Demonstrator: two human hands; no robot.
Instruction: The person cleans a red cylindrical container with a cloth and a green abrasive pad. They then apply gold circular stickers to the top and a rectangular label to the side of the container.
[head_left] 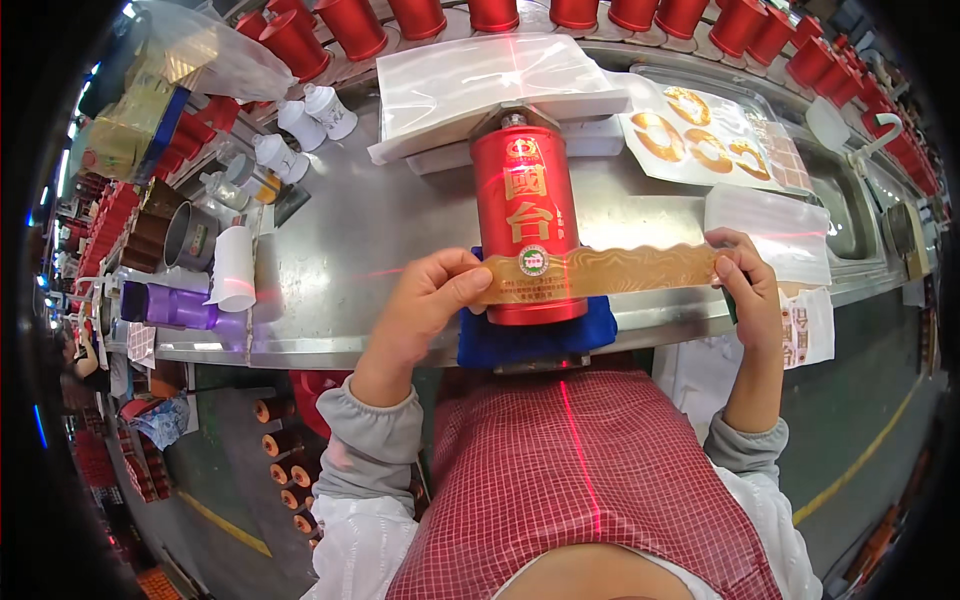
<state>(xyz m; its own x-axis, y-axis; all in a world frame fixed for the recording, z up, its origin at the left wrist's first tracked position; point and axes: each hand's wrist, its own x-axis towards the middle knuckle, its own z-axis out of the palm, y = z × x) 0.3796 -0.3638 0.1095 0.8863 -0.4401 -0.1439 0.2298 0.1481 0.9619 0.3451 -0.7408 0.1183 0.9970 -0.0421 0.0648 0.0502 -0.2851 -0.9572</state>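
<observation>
A red bottle (512, 200) with gold characters lies on its side, its neck pointing away from me, on a folded blue cloth (598, 325) at the bench's front edge. Across its lower end runs a long gold label strip (630, 271) with wavy edges. My left hand (440, 290) pinches the strip's left end between thumb and fingers, beside the bottle. My right hand (745, 275) pinches the strip's far right end, well to the right of the bottle. The strip is stretched taut between them. A round green-and-white emblem shows where the strip crosses the bottle.
Sheets of gold decals (700, 140) and white backing paper (480, 85) lie at the back. A row of red bottles (415, 15) stands beyond. White jugs (325, 110), a paper roll (234, 268) and a purple container (180, 304) are left; a sink (845, 210) is right.
</observation>
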